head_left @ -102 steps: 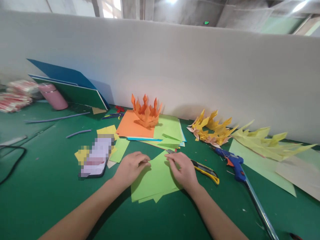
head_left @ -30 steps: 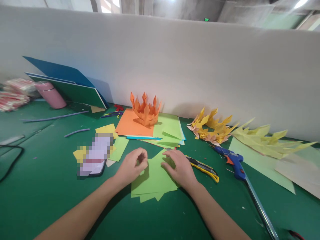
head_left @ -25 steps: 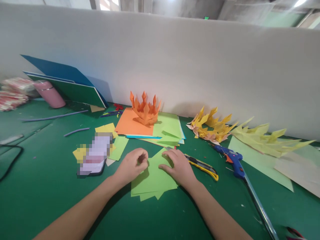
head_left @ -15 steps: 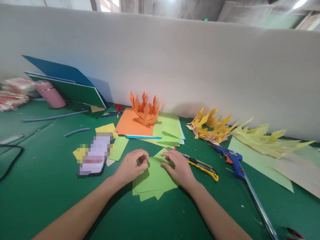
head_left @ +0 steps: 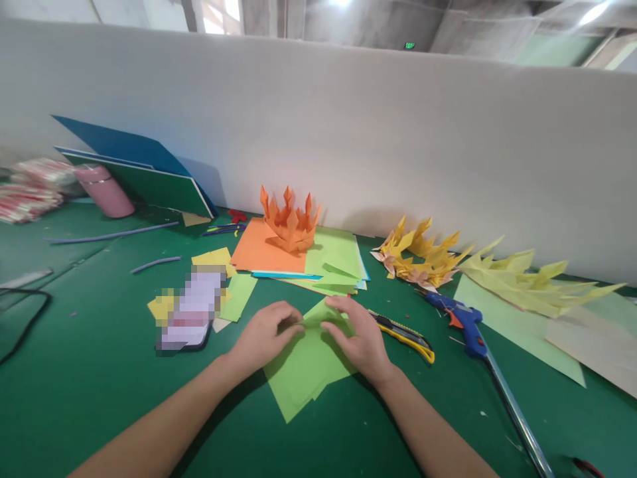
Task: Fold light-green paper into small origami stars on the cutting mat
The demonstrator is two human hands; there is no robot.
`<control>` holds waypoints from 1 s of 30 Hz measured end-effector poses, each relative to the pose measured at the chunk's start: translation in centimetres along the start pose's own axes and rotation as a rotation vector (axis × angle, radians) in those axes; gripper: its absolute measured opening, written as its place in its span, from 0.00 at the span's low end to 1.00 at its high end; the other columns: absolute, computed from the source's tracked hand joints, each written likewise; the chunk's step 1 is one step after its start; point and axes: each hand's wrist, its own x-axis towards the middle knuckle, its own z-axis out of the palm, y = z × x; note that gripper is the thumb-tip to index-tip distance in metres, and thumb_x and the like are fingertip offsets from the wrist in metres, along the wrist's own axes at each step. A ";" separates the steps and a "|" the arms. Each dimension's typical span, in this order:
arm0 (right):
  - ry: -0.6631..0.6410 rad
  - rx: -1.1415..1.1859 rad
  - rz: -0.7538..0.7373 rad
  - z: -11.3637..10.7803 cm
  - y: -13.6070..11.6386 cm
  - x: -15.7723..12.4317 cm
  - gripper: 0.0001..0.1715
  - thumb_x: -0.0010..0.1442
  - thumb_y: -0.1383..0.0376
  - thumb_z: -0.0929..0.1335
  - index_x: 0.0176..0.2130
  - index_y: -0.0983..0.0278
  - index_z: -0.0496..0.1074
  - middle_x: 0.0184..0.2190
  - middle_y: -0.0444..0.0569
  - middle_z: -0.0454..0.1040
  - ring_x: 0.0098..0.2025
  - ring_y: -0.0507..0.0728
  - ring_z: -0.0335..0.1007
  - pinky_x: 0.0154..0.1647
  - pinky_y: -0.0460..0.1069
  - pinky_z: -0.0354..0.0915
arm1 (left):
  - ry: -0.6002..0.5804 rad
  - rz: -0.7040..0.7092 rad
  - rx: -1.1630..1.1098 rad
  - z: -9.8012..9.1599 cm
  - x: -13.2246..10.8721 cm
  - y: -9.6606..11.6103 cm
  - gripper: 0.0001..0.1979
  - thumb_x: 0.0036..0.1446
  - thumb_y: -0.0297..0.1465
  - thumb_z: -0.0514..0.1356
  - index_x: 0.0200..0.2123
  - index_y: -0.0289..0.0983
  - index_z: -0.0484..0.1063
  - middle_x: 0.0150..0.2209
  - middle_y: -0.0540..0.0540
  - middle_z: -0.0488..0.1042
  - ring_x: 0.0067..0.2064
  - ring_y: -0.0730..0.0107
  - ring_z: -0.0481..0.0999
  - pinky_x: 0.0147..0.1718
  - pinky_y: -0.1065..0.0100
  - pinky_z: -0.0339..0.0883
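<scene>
A sheet of light green paper (head_left: 303, 372) lies at a slant in front of me over more green sheets, one corner pointing toward me. My left hand (head_left: 271, 335) pinches its far left edge between thumb and fingers. On the other side, my right hand (head_left: 361, 338) curls its fingers over the far corner, with the thumb on the near face. The paper's far part looks slightly raised between the hands. Just right of my right hand lies a yellow and black utility knife (head_left: 405, 336).
An orange paper crown (head_left: 292, 229) stands on stacked coloured paper (head_left: 266, 255). Yellow (head_left: 423, 252) and pale green (head_left: 537, 275) paper crowns lie rightward, near a blue glue gun (head_left: 462, 322). Left are a phone (head_left: 194, 309), a pink bottle (head_left: 104, 191) and leaning boards (head_left: 149, 186).
The top green sheet has turned, so one corner now points toward me. My left hand has moved slightly right, closer to my right hand.
</scene>
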 end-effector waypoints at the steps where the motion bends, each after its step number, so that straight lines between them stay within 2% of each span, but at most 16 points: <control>1: 0.016 0.004 0.042 0.0 0.0 0.0 0.16 0.59 0.60 0.66 0.47 0.60 0.66 0.44 0.52 0.74 0.46 0.59 0.70 0.45 0.55 0.67 | 0.032 -0.030 -0.017 -0.1 0.0 0.0 0.06 0.54 0.31 0.56 0.26 0.38 0.67 0.25 0.51 0.68 0.28 0.70 0.67 0.28 0.68 0.61; 3: 0.047 0.010 0.136 0.0 0.2 0.0 0.20 0.58 0.58 0.66 0.49 0.61 0.65 0.44 0.53 0.73 0.44 0.60 0.71 0.42 0.54 0.68 | 0.102 -0.097 -0.060 -0.3 0.1 0.0 0.07 0.53 0.33 0.56 0.25 0.38 0.67 0.23 0.52 0.68 0.26 0.71 0.66 0.27 0.69 0.60; 6: 0.064 0.014 0.256 0.0 0.7 0.1 0.18 0.56 0.56 0.67 0.44 0.63 0.68 0.37 0.52 0.75 0.36 0.58 0.71 0.34 0.52 0.68 | 0.173 -0.187 -0.131 -0.5 0.4 0.0 0.08 0.52 0.35 0.56 0.24 0.38 0.67 0.22 0.53 0.68 0.25 0.71 0.67 0.26 0.70 0.60; 9: 0.079 0.038 0.338 -0.1 1.0 0.2 0.13 0.55 0.57 0.67 0.37 0.64 0.70 0.29 0.48 0.74 0.28 0.55 0.68 0.29 0.49 0.66 | 0.186 -0.248 -0.200 -0.5 0.4 -0.2 0.09 0.52 0.37 0.55 0.26 0.38 0.68 0.21 0.53 0.68 0.25 0.71 0.67 0.26 0.70 0.61; 12: 0.119 0.057 0.351 -0.2 1.0 0.3 0.08 0.56 0.60 0.66 0.32 0.63 0.70 0.25 0.45 0.71 0.25 0.54 0.65 0.27 0.48 0.64 | 0.171 -0.266 -0.230 -0.2 0.4 -0.4 0.08 0.52 0.36 0.56 0.30 0.38 0.69 0.26 0.51 0.70 0.26 0.71 0.69 0.27 0.69 0.63; 16: 0.180 0.029 0.261 -0.5 0.8 0.5 0.07 0.56 0.62 0.66 0.28 0.63 0.70 0.28 0.48 0.72 0.31 0.56 0.67 0.33 0.51 0.65 | 0.206 -0.133 -0.119 -0.2 0.3 -0.5 0.05 0.52 0.33 0.57 0.30 0.38 0.67 0.35 0.47 0.69 0.33 0.68 0.70 0.31 0.68 0.65; 18: 0.240 -0.020 0.213 -0.6 0.7 0.6 0.08 0.56 0.62 0.67 0.28 0.62 0.71 0.34 0.51 0.73 0.38 0.59 0.68 0.39 0.54 0.64 | 0.247 -0.052 -0.031 -0.4 0.2 -0.4 0.04 0.51 0.32 0.58 0.28 0.38 0.67 0.36 0.46 0.67 0.37 0.66 0.68 0.35 0.66 0.65; 20: 0.277 -0.041 0.194 -0.7 0.7 0.6 0.09 0.56 0.60 0.67 0.28 0.62 0.73 0.36 0.52 0.73 0.40 0.60 0.68 0.42 0.56 0.63 | 0.257 -0.019 -0.005 -0.6 0.2 -0.2 0.05 0.51 0.32 0.58 0.27 0.38 0.65 0.35 0.47 0.66 0.35 0.68 0.67 0.34 0.66 0.64; 23: 0.227 0.061 0.238 -0.6 0.8 0.5 0.11 0.57 0.60 0.66 0.27 0.62 0.72 0.28 0.48 0.73 0.32 0.57 0.68 0.35 0.52 0.65 | 0.227 -0.023 -0.056 -0.5 0.2 -0.2 0.06 0.53 0.32 0.56 0.26 0.38 0.63 0.29 0.50 0.64 0.29 0.72 0.64 0.29 0.69 0.61; 26: 0.149 0.178 0.334 -0.3 0.8 0.3 0.13 0.57 0.58 0.65 0.26 0.63 0.71 0.21 0.44 0.70 0.23 0.53 0.64 0.25 0.48 0.63 | 0.254 -0.091 -0.105 -0.3 0.2 -0.2 0.06 0.54 0.33 0.55 0.27 0.38 0.63 0.25 0.52 0.63 0.27 0.73 0.63 0.27 0.70 0.59; 30: 0.110 0.230 0.389 0.1 1.0 0.2 0.10 0.53 0.59 0.67 0.26 0.63 0.71 0.21 0.44 0.70 0.22 0.52 0.64 0.24 0.47 0.64 | 0.265 -0.197 -0.215 -0.3 0.4 -0.1 0.08 0.52 0.36 0.56 0.28 0.38 0.64 0.24 0.53 0.63 0.25 0.73 0.62 0.25 0.71 0.58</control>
